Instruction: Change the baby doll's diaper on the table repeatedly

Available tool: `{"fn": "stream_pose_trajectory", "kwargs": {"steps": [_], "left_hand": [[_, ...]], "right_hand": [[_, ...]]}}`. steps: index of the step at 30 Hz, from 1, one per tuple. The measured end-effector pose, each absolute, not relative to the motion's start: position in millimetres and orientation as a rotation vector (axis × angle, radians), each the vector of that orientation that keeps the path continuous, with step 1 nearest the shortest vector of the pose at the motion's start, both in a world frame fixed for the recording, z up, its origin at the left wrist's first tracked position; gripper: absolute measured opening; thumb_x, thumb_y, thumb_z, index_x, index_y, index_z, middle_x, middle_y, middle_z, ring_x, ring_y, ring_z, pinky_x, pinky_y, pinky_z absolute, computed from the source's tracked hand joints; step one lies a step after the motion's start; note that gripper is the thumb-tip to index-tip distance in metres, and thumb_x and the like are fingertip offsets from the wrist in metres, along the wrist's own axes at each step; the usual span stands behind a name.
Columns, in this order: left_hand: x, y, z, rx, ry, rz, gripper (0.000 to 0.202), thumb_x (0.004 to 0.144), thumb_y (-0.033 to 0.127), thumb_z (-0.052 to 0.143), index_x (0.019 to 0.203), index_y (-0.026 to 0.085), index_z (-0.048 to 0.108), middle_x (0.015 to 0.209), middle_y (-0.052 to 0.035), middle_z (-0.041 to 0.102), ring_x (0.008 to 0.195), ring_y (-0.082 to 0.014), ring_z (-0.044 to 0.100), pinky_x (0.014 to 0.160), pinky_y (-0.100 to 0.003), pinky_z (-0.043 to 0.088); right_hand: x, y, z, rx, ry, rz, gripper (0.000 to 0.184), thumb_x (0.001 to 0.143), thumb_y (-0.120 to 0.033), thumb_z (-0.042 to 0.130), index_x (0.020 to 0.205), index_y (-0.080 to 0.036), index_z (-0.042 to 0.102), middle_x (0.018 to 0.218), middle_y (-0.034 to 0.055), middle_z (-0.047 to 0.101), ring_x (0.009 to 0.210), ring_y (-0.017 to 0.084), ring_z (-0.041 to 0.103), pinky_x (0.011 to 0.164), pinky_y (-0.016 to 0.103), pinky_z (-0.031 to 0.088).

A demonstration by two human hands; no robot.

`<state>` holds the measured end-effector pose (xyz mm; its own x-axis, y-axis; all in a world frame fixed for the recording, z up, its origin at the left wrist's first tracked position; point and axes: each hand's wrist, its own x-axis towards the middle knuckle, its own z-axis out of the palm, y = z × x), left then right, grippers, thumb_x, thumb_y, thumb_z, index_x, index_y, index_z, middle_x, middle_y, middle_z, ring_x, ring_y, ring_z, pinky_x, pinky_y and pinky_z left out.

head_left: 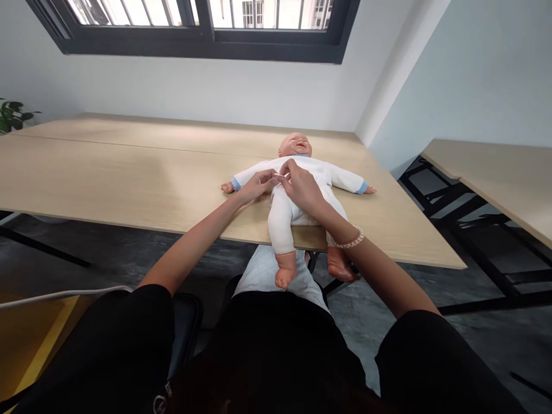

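A baby doll [297,145] lies on its back on the wooden table [129,172], dressed in a white romper with blue cuffs [332,175]. Its bare feet hang over the table's near edge. My left hand [257,185] rests on the doll's chest and pinches the front of the romper. My right hand [302,185], with a bead bracelet on the wrist, pinches the same fabric just beside it, fingers pressed together. Both hands meet at the romper's front opening.
A second wooden table [495,172] stands at the right, with a gap of dark floor between. A plant [11,115] shows at the far left edge. A black-framed window [207,34] runs along the far wall. My knees sit under the table edge.
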<state>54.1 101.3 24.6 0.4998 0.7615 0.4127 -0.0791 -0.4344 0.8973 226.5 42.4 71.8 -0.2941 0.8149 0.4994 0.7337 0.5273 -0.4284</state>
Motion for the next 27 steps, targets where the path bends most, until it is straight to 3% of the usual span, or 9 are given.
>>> {"fn": "stream_pose_trajectory", "kwargs": {"steps": [2, 5, 11, 18, 27], "left_hand": [[54.2, 101.6, 24.4, 1.760, 0.594, 1.070, 0.054, 0.076, 0.070, 0.078, 0.085, 0.018, 0.066, 0.079, -0.0003, 0.059, 0.074, -0.0144, 0.050, 0.071, -0.026, 0.040], [54.5, 102.1, 24.2, 1.765, 0.607, 1.080, 0.054, 0.075, 0.069, 0.079, 0.081, 0.018, 0.065, 0.078, -0.0003, 0.058, 0.075, -0.0144, 0.050, 0.072, -0.026, 0.040], [54.7, 100.1, 24.2, 1.731, 0.586, 1.071, 0.048, 0.078, 0.064, 0.080, 0.083, 0.018, 0.067, 0.078, 0.0001, 0.058, 0.075, -0.0134, 0.050, 0.071, -0.025, 0.040], [53.4, 105.6, 19.8, 1.725, 0.592, 1.062, 0.049, 0.075, 0.063, 0.082, 0.088, 0.017, 0.070, 0.083, -0.0010, 0.066, 0.075, -0.0134, 0.056, 0.072, -0.025, 0.042], [55.0, 101.0, 23.8, 1.744, 0.637, 1.081, 0.053, 0.073, 0.067, 0.082, 0.083, 0.016, 0.069, 0.078, -0.0008, 0.063, 0.074, -0.0141, 0.054, 0.070, -0.025, 0.041]], "right_hand": [[226.1, 42.8, 72.6, -1.234, -2.076, 0.174, 0.016, 0.093, -0.009, 0.053, 0.104, -0.019, 0.052, 0.106, 0.0084, 0.069, 0.090, 0.024, 0.063, 0.075, 0.033, 0.042], [227.1, 43.0, 75.5, -1.240, -2.054, 0.153, 0.008, 0.094, -0.012, 0.056, 0.094, -0.019, 0.055, 0.101, 0.0089, 0.070, 0.095, 0.025, 0.063, 0.079, 0.034, 0.043], [230.6, 45.7, 75.6, -1.233, -1.987, 0.246, 0.009, 0.092, -0.014, 0.057, 0.087, -0.020, 0.051, 0.091, 0.0066, 0.069, 0.083, 0.023, 0.063, 0.076, 0.034, 0.044], [228.5, 51.2, 69.9, -1.069, -2.016, 0.218, 0.014, 0.085, -0.011, 0.053, 0.093, -0.021, 0.048, 0.098, 0.0073, 0.067, 0.089, 0.023, 0.064, 0.079, 0.034, 0.048], [231.1, 50.1, 73.1, -1.107, -1.932, 0.303, 0.016, 0.082, -0.014, 0.059, 0.095, -0.021, 0.053, 0.093, 0.0046, 0.069, 0.088, 0.021, 0.065, 0.081, 0.034, 0.052]]}}
